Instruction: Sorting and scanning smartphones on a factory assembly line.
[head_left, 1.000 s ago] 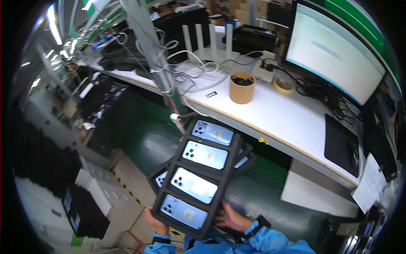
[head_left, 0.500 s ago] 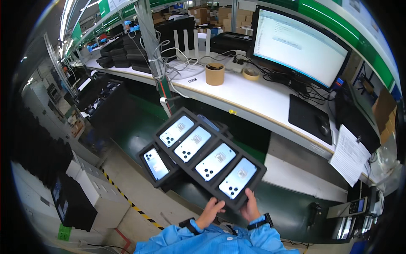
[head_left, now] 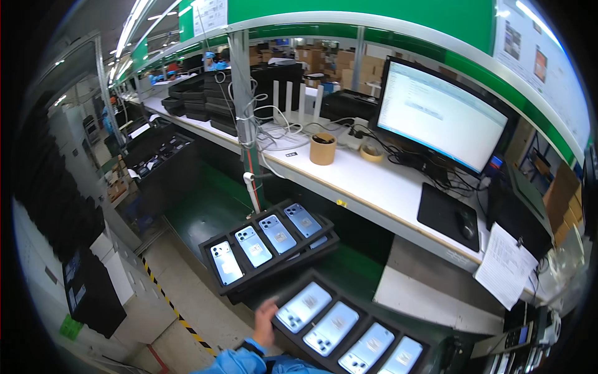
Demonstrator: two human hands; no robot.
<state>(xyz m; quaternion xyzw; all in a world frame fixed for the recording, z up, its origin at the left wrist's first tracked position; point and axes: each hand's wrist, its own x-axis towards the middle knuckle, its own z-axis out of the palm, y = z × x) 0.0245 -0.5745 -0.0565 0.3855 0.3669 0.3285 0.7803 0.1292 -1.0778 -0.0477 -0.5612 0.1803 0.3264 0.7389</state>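
My left hand [head_left: 266, 325] grips the left end of a black phone tray [head_left: 333, 298], fingers wrapped over its edge. In its slots lie several light-blue smartphones [head_left: 331, 328], backs up, each with a camera cluster and a small pale label. My right hand does not show; the tray's right end runs down to the lower edge of the picture. Beyond and to the left, apart from the held tray, a similar loaded tray [head_left: 233, 288] rests crosswise on another. Light-blue phones [head_left: 255, 247] fill its slots in a row.
The white bench [head_left: 374, 187] carries a monitor [head_left: 439, 115], a mouse on a black mat [head_left: 450, 213], a brown round container [head_left: 322, 149] and a white router [head_left: 298, 115]. A metal post [head_left: 243, 100] stands left. Clipped papers [head_left: 507, 265] hang over the bench's right edge.
The held tray has moved off the stacked trays, down and toward me, uncovering the upper stacked tray. My right hand has gone out of sight; my left now holds the tray's left end.
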